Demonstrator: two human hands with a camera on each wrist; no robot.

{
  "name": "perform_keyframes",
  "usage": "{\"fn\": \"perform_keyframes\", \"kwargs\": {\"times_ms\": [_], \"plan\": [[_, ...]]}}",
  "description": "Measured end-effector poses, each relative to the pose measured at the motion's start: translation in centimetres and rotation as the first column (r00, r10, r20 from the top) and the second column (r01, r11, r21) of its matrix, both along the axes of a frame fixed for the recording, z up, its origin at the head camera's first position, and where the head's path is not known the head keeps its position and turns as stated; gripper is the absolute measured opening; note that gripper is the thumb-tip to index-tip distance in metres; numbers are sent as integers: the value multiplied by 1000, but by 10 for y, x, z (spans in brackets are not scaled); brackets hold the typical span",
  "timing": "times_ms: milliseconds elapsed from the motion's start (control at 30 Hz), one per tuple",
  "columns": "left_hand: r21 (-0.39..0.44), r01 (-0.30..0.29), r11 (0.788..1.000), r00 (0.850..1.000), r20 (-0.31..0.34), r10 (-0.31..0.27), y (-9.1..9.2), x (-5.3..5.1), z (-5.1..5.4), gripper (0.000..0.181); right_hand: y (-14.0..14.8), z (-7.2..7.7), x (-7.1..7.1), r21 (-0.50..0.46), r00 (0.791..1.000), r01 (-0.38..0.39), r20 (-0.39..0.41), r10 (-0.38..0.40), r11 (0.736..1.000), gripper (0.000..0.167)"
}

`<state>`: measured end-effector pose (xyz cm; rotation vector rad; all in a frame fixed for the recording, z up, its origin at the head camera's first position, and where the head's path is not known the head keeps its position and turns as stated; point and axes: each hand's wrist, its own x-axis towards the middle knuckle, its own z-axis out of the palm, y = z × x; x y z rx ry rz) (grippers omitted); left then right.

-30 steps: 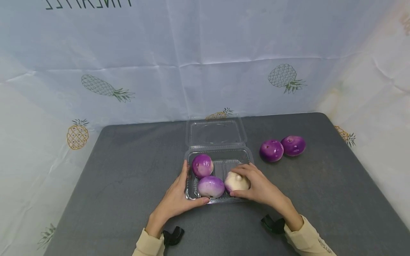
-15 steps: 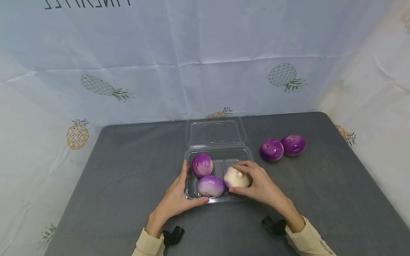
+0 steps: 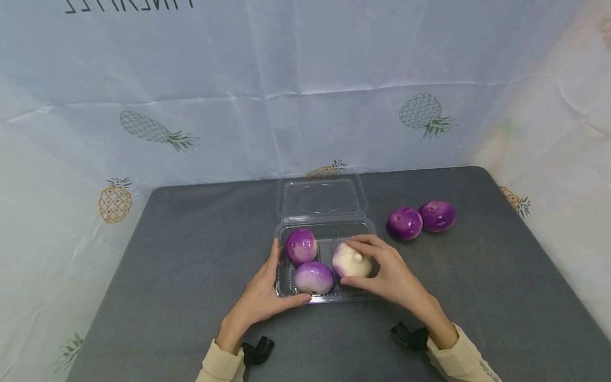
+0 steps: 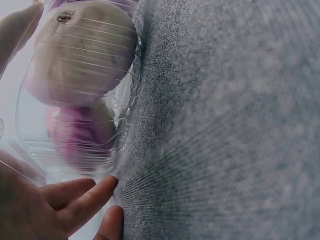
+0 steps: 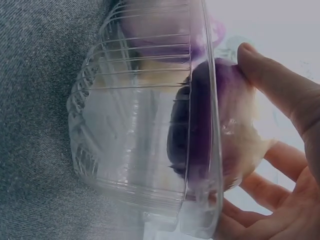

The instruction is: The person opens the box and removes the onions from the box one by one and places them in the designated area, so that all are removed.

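I saw the lettering (image 3: 149, 5) cut by the head view's top edge; the right grip (image 3: 390, 269) partly hid the pale vegetable (image 3: 350, 261).

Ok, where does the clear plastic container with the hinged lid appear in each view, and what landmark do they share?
Head: the clear plastic container sits just below centre, lid open, base between the left hand and the right hand.
Left wrist: the container is at upper left.
Right wrist: the container stands left of centre, beside the right hand.
Shared landmark: the gray, fabric-textured tabletop.
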<state>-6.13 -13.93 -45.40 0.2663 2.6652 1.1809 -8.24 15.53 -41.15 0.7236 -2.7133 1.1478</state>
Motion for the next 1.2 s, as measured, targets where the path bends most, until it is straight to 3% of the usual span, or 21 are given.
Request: {"fn": "perform_keyframes", "kwargs": {"times_ms": [267,633,1200], "plan": [[9,-1,1000,1000,15,1,-1,-1,0,140,1,1,1,-14,1000,6,-16,-6,1000,71],[1,-2,1000,1000,17,2,0,0,0,140,4,2,2,1,996,77,-36,-77,997,82],[12,-4,1000,1000,3,4,0,-1,-1,140,25,4,0,-38,977,156,-142,-160,987,82]]}}
